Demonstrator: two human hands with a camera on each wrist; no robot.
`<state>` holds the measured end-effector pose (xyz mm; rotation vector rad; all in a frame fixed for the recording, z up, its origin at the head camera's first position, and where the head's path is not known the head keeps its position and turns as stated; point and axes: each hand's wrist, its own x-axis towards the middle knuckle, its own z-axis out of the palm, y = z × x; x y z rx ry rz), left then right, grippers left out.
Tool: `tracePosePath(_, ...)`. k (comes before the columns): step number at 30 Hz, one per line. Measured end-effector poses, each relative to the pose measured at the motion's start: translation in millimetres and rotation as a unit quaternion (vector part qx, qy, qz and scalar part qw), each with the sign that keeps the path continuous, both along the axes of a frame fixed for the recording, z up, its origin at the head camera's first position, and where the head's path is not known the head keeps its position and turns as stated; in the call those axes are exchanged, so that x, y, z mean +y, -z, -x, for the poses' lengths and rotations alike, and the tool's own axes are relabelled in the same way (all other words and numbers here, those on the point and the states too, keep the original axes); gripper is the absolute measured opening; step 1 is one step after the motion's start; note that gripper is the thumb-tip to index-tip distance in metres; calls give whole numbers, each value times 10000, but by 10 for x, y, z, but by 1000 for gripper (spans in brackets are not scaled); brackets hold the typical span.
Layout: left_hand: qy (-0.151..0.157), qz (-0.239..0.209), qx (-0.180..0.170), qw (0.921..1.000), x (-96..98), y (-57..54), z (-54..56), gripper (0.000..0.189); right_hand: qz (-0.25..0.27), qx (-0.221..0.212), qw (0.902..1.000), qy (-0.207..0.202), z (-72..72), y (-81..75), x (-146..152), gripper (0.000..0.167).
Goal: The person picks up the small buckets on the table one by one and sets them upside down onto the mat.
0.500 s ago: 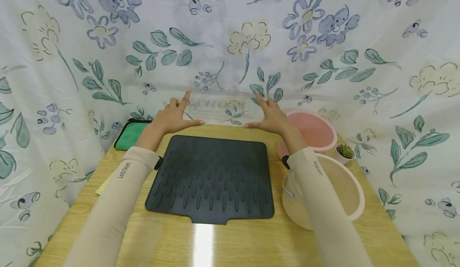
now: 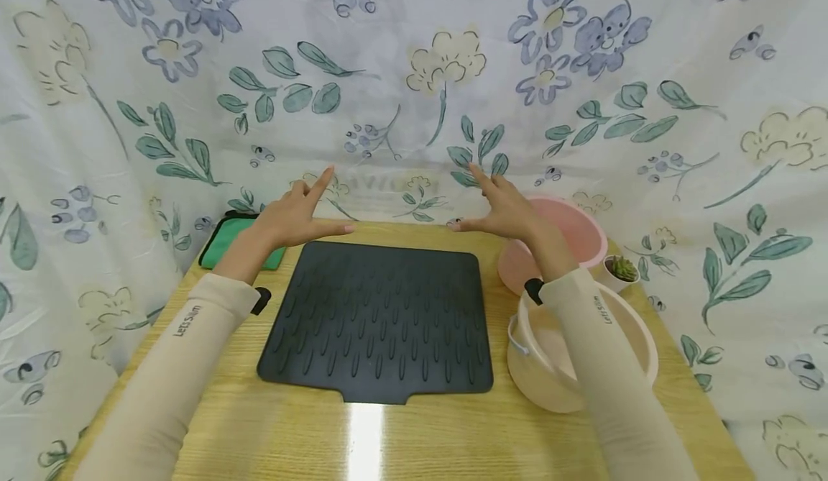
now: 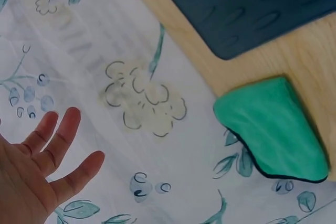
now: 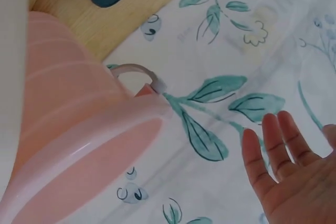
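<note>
Both hands are raised above the far part of the table, thumbs pointing inward and fingers spread. The left hand (image 2: 294, 215) is over the back left side, near a green cloth (image 2: 223, 240); it holds nothing. Opposite it, the right hand (image 2: 507, 211) is lifted in front of the pink bucket (image 2: 569, 229), also holding nothing. Between and below them a dark ribbed mat (image 2: 382, 315) lies flat on the table, its tab toward the near edge. In the left wrist view, the green cloth (image 3: 273, 129) has a black edge and sits at the table's border.
A cream bucket (image 2: 537, 366) with a handle stands right of the mat, partly under the right forearm. Behind it is a small potted succulent (image 2: 621, 269). A flowered curtain (image 2: 401, 107) hangs around the wooden table (image 2: 291, 438).
The hands have moved apart, the left one leftward and the right one slightly rightward. More of the green cloth now shows. The mat and buckets stay in place.
</note>
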<state>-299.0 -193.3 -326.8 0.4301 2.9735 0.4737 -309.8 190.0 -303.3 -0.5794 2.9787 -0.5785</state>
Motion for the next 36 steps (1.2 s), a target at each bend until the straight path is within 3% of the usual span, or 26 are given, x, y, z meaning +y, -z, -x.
tracePosePath(7,69,88,48,9999,-122,24,-83,111,22,-90,10000,-21,-77,-21,67,119)
tracePosePath(22,125,-248,-181,9994,-257,101,-204,112,-107,-111,9998,-159,-195,2,272,116)
tracePosePath(29,309,-362,-42,9989,-316,173,-313,111,-239,-153,9986,-436,-351,-65,429,116)
tracePosePath(36,402,-503,-21,9979,-435,274,-422,109,-225,139,9964,-803,-473,-83,535,112)
